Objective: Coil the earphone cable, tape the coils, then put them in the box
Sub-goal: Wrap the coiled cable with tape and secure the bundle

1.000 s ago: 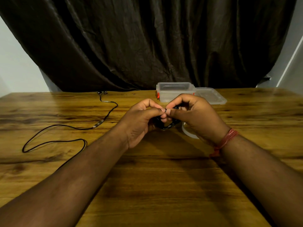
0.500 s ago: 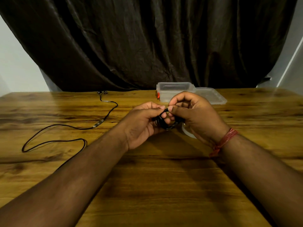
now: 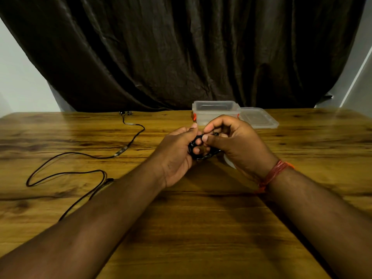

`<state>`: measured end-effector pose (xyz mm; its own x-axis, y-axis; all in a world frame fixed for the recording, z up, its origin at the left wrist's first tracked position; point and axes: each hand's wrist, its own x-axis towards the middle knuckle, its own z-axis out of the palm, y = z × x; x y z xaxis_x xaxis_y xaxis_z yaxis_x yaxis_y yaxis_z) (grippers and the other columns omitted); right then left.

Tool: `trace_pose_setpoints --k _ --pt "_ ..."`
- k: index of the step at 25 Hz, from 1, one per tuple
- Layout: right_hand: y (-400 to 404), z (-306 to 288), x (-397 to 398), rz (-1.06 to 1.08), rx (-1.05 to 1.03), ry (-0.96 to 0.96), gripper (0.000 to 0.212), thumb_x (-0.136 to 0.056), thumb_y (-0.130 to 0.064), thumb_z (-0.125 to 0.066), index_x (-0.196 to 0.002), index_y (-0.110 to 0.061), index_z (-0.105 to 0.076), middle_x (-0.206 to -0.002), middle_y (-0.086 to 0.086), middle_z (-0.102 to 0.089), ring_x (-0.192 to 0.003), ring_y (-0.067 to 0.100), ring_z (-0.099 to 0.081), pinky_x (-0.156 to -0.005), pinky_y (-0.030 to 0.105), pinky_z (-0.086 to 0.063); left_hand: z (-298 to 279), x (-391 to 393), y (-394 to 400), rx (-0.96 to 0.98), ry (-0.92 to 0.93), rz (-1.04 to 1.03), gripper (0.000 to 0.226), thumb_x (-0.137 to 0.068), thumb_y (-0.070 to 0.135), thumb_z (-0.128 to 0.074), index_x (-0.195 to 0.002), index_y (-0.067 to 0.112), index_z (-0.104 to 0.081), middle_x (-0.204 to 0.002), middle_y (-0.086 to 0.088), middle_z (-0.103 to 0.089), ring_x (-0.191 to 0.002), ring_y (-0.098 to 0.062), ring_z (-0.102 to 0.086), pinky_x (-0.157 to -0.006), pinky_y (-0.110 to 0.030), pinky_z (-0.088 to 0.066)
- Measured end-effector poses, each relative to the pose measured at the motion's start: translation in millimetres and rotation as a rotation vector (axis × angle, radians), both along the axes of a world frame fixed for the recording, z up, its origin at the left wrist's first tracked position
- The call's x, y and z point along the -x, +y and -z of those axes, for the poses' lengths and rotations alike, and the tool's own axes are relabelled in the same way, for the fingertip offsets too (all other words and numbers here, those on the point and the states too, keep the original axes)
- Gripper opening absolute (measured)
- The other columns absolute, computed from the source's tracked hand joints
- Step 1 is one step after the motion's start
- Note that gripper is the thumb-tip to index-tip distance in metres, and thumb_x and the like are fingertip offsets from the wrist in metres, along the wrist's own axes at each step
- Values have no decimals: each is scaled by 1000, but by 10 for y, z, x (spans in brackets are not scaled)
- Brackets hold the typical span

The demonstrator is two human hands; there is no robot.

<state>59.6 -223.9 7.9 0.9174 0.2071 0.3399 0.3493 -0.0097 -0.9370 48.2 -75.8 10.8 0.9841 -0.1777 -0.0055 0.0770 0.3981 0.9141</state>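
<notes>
Head view, biggest stuff first: dark curtain (image 3: pixel 181 53) fills the back, then a wood table (image 3: pixel 201 228) takes up the rest. Both forearms reach in over it. Clear box (image 3: pixel 215 112) sits open at the far edge, its lid (image 3: pixel 259 117) lying flat just beside it on the right. Off to the left a second black cable (image 3: pixel 66 172) sprawls loose across the table, uncoiled. Left hand (image 3: pixel 177 156) and right hand (image 3: pixel 237 143) meet in the middle, just in front of the box, both curled around a small black coil (image 3: pixel 203 155) of earphone cable held just above the table. Coil looks like a tight glossy ring, a few loops thick, mostly hidden by fingers. Right thumb and forefinger pinch its top edge. Something white (image 3: pixel 229 163) peeks out under the right hand, can't tell what. Red thread band (image 3: pixel 273 174) sits on the right wrist.
</notes>
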Motion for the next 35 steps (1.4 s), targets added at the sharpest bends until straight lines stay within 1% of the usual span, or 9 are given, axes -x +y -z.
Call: trace_pose_setpoints --k 4,10,14,18,20,22,25,29,35 --pt "32 18 20 -17 13 -15 10 -85 2 -68 -92 -5 -66 -93 24 -70 -90 46 -67 -85 52 -57 20 1 -56 -92 -43 -76 20 -103 22 -44 -91 11 -54 -63 3 -50 -50 -3 -42 -59 -20 -44" --pt "75 -6 52 26 34 -44 13 -86 6 -64 -97 0 -64 -87 15 -69 -74 16 -72 -64 23 -57 23 34 -93 -243 -116 -138 22 -103 25 -42 -88 16 -54 -54 13 -55 -45 2 -47 -58 -21 -41" --pt "66 10 9 79 52 -91 11 -85 3 -67 -88 -7 -66 -82 13 -72 -78 26 -72 -73 37 -59 54 -8 -45 -395 -172 -158 20 -101 26 -47 -85 19 -57 -71 5 -52 -62 -6 -45 -63 -24 -38" --pt "52 4 6 106 76 -106 7 -85 2 -67 -89 -4 -66 -79 14 -72 -75 27 -72 -71 36 -61 55 -8 -18 -442 -223 -169 23 -99 31 -51 -81 18 -57 -69 2 -59 -68 -11 -55 -79 -34 -47" --pt "49 -4 10 102 73 -101 6 -86 2 -67 -89 -3 -65 -79 16 -72 -74 27 -73 -70 36 -61 52 -4 4 -436 -229 -154 24 -98 31 -54 -79 17 -58 -70 -1 -63 -73 -12 -61 -84 -36 -49" --pt "30 -10 0 131 93 -98 6 -85 -1 -68 -89 -5 -66 -79 13 -72 -73 23 -73 -70 35 -61 37 -7 34 -364 -212 -89 19 -97 25 -56 -79 19 -60 -72 0 -64 -76 -13 -62 -78 -35 -50" --pt "18 -20 -1 165 153 -135 6 -85 -4 -70 -88 -8 -67 -76 2 -71 -67 9 -71 -64 23 -56 2 -2 77 -288 -189 -18 10 -94 10 -57 -87 16 -61 -74 -1 -64 -75 -13 -62 -69 -30 -50" --pt "11 2 -10 189 193 -159 9 -85 -7 -71 -86 -15 -68 -75 -5 -70 -69 4 -68 -66 26 -56 -3 -10 69 -272 -174 -29 11 -93 5 -56 -88 14 -61 -74 -1 -64 -73 -11 -62 -67 -27 -49" --pt "4 -3 -15 138 173 -140 12 -84 -1 -70 -87 -12 -67 -77 3 -68 -70 11 -65 -67 28 -56 -10 -41 90 -241 -129 -1 13 -93 3 -52 -90 13 -60 -72 0 -60 -67 -9 -59 -68 -29 -48"
